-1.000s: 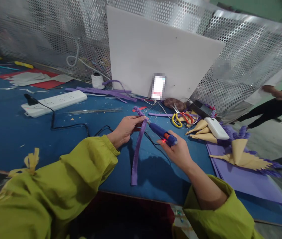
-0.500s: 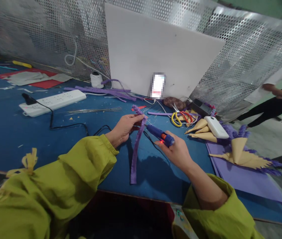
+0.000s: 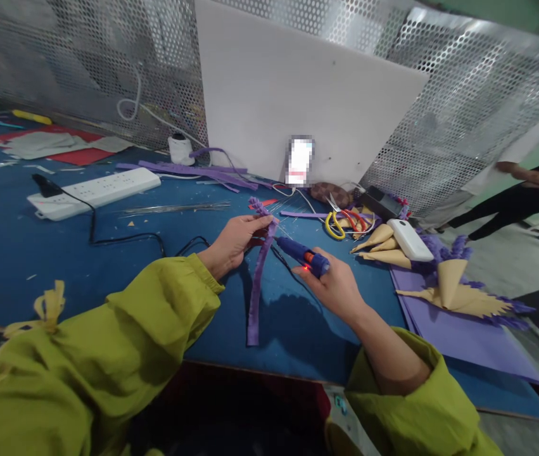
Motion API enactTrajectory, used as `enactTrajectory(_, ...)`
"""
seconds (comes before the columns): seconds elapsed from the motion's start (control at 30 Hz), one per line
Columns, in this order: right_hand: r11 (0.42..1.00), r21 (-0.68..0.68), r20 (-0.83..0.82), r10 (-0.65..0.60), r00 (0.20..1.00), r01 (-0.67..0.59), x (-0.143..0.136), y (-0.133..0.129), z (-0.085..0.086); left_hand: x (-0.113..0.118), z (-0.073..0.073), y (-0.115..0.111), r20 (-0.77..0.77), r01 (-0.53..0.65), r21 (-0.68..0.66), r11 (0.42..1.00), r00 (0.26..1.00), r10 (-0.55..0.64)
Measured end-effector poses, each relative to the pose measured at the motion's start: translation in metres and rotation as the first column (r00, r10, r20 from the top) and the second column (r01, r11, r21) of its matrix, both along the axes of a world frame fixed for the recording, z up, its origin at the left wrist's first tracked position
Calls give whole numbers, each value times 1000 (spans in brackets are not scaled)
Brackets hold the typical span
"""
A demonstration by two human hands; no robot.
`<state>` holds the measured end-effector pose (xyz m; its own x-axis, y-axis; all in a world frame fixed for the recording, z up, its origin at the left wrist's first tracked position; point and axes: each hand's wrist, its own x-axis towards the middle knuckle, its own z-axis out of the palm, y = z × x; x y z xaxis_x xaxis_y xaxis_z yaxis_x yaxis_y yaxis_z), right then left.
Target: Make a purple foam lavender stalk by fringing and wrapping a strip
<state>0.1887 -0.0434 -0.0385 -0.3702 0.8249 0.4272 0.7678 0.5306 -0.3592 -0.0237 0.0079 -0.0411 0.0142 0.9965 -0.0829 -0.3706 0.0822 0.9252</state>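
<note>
My left hand (image 3: pixel 237 241) pinches a purple strip (image 3: pixel 256 297) near its upper end, where a curled purple piece (image 3: pixel 258 205) sticks up above the fingers. The strip's long tail hangs down toward me over the blue table. My right hand (image 3: pixel 336 282) is wrapped round a blue glue gun (image 3: pixel 303 254) with a small red light on it. Its nozzle points left, close beside the strip just below my left fingertips; whether they touch cannot be made out.
A white power strip (image 3: pixel 94 194) lies at the left, purple strips (image 3: pixel 188 171) behind. Yellow-handled scissors (image 3: pixel 334 225), paper cones (image 3: pixel 387 256) and purple sheets (image 3: pixel 469 335) are at the right. A lit phone (image 3: pixel 299 161) leans against a white board (image 3: pixel 307 88). Someone (image 3: pixel 530 174) stands beyond.
The whole view has shifted slightly, so things appear a little further left and up. Both hands keep the same holds, and the glue gun stays beside the strip.
</note>
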Motion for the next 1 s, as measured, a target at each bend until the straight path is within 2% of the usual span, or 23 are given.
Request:
enactTrajectory(0.2, 1000, -21, 7, 1, 1000, 0, 0, -2, 1, 0, 2, -1, 6, -27, -7, 1000, 1000, 27)
enactTrajectory(0.43, 996, 82, -69, -21, 997, 27, 1, 1, -3, 3, 4, -3, 22, -12, -31, 999, 1000, 12)
enactTrajectory(1.0, 1000, 9, 4, 24, 1000, -24, 0, -2, 0, 2, 6, -4, 49, -22, -50, 998, 999, 24)
